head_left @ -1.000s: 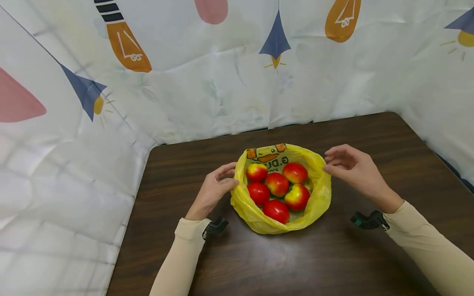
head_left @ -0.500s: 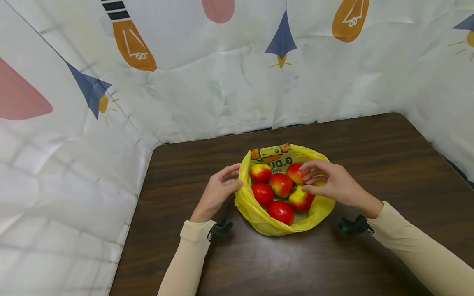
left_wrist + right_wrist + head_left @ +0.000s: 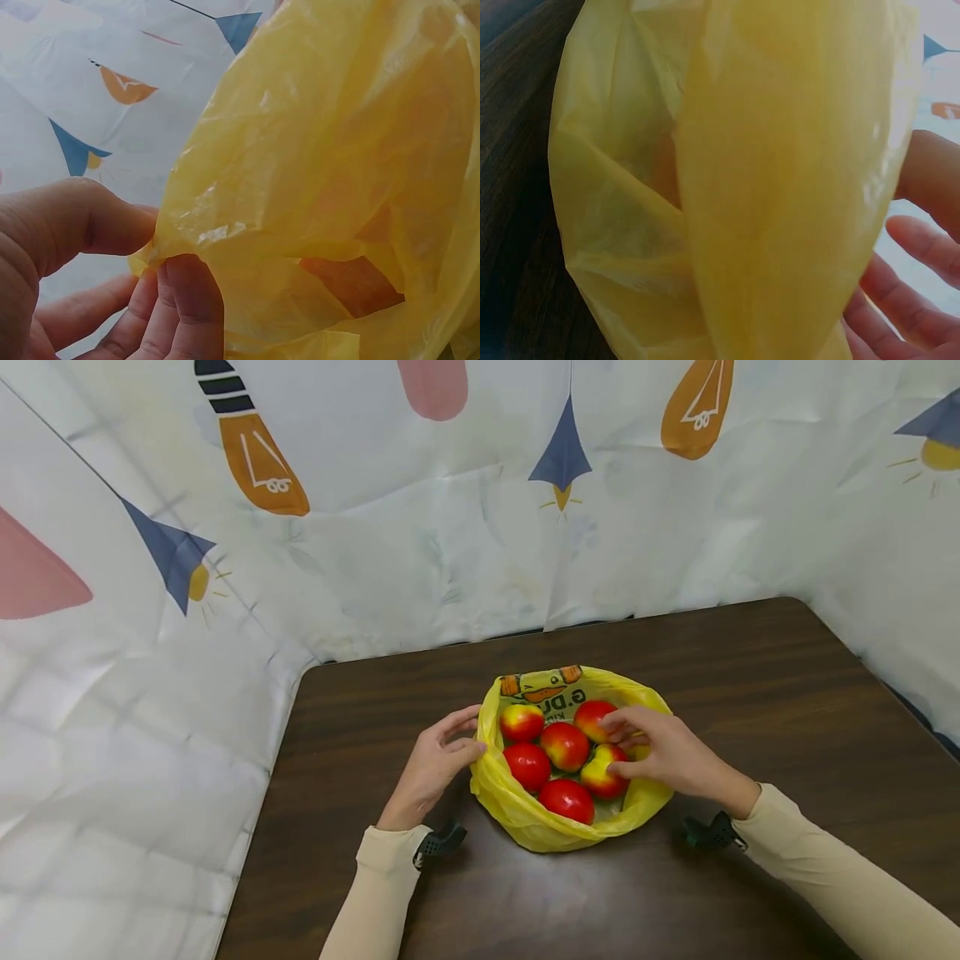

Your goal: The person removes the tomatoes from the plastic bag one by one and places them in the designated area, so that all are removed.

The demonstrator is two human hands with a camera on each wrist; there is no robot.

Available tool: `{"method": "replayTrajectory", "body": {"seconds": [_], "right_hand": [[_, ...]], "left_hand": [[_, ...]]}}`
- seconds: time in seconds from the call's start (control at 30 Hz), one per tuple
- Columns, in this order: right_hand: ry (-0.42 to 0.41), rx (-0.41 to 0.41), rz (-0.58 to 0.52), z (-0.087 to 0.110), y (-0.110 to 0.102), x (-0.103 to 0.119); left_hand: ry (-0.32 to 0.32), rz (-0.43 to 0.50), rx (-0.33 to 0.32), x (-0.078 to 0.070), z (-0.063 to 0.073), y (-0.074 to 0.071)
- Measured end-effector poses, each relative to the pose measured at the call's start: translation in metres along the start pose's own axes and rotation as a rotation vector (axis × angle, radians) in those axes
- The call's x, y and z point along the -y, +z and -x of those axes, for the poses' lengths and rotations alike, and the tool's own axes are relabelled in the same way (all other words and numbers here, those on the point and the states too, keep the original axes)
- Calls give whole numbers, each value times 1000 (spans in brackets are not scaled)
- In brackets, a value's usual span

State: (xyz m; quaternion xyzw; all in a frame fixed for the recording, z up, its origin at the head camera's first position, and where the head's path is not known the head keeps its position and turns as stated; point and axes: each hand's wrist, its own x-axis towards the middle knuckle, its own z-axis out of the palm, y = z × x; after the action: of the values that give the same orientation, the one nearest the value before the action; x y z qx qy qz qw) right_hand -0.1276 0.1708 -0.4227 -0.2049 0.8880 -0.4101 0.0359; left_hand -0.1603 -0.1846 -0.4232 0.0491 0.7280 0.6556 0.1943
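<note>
A yellow plastic bag [image 3: 525, 822], its rim rolled wide, sits on the table with several shiny red-and-yellow apples [image 3: 565, 747] inside. My left hand [image 3: 431, 770] pinches the left rim between thumb and fingers, as the left wrist view shows with the bag's thin film [image 3: 300, 150] stretched from them. Over the right rim reaches my right hand [image 3: 675, 758], its fingers loosely bent and spread around the right-hand apple [image 3: 597, 772]. The thumb tip lies at that apple; whether it presses on it I cannot tell. In the right wrist view the bag's side [image 3: 765, 180] hides part of the fingers.
The dark wooden table [image 3: 360, 710] runs back to a white printed curtain [image 3: 420, 560], which also hangs along the left and right sides. Black wrist cameras, one on the left wrist [image 3: 441, 843] and one on the right wrist [image 3: 712, 832], stay just outside the bag.
My right hand has come from beside the right rim leftward over the bag, then down among the apples on that side. The left hand keeps its hold on the rim.
</note>
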Motion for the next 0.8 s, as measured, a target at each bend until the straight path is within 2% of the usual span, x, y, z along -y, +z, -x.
{"method": "replayTrajectory", "body": {"seconds": [0.43,0.6,0.8], "right_hand": [[40,71,49,5,1,0],[38,140,51,7,2,-1],[13,163,79,8,1,-1]], "left_hand": [[19,8,-1,1,2,1],[22,9,7,2,2,1],[25,10,11,4,1,1]]}}
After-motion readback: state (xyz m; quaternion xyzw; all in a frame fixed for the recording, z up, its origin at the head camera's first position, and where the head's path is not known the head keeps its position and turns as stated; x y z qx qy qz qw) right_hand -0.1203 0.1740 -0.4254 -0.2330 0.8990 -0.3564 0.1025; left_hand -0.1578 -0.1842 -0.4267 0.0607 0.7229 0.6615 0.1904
